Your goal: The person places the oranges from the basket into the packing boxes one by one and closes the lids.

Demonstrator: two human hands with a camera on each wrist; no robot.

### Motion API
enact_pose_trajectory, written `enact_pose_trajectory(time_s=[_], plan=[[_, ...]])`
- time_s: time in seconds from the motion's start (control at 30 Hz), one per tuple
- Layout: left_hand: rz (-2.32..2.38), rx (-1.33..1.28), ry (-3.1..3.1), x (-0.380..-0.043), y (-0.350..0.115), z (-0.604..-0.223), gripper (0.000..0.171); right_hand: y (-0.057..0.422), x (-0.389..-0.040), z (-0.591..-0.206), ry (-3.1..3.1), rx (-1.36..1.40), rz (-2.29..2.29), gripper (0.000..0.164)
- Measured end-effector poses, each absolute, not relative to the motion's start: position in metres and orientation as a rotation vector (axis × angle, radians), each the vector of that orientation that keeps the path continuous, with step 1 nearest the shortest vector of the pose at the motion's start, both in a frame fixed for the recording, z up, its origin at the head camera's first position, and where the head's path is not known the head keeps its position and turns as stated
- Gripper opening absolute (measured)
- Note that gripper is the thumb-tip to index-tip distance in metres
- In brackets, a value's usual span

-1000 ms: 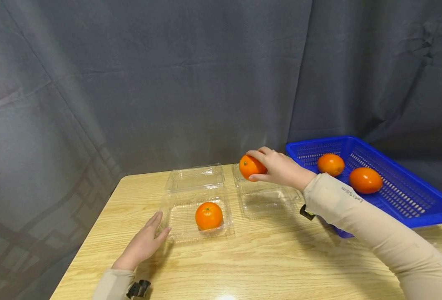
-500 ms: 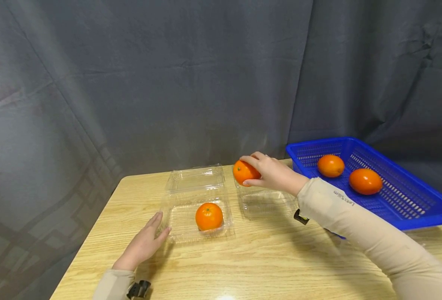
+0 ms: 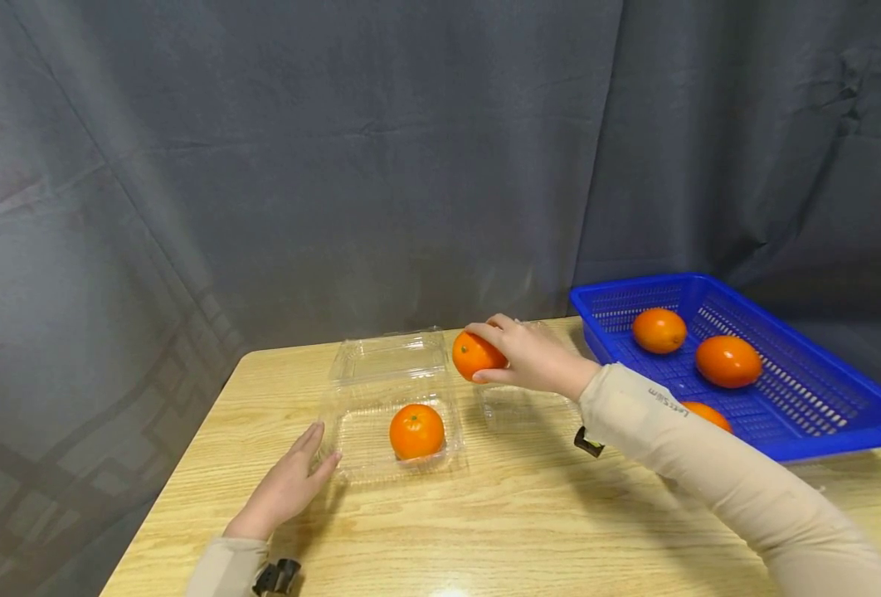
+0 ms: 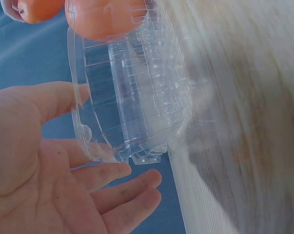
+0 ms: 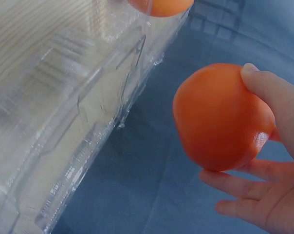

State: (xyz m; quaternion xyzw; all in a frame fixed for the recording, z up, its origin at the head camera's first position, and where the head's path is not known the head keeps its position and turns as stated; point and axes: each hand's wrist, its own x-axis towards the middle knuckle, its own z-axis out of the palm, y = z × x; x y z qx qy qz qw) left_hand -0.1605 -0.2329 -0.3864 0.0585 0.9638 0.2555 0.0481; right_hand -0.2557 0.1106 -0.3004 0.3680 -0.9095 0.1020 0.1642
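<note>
My right hand [image 3: 533,356] holds an orange [image 3: 478,356] with thumb and fingers, raised above the clear containers. The right wrist view shows this orange [image 5: 220,117] against the thumb and fingertips. Another orange [image 3: 416,431] sits in the right part of the left clear plastic clamshell box [image 3: 360,439], whose lid [image 3: 388,355] lies folded back. At that box's left side, my left hand [image 3: 287,481] has its fingers extended. In the left wrist view, the thumb and fingers lie at the rim of the box [image 4: 137,97]. A second clear box [image 3: 526,409] is partly hidden below the right hand.
A blue plastic basket [image 3: 806,342] stands at the right, with a few oranges in it: one at the back [image 3: 659,330], one larger-looking orange [image 3: 729,361], and one partly behind the right sleeve [image 3: 708,414]. A grey curtain [image 3: 411,166] hangs behind the wooden table [image 3: 440,522].
My right hand has moved left and slightly lower with the orange, toward the left box. Another orange in the basket has come into view beside the sleeve. My left hand stays still.
</note>
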Motion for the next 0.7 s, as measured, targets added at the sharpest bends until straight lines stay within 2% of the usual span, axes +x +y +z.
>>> enact_pose_trajectory(time_s=[0.7], plan=[[0.77, 0.164, 2.943, -0.161, -0.232, -0.387, 0.068, 0.094, -0.253, -0.319, -2.56, 1.173, 0.352, 0.058]])
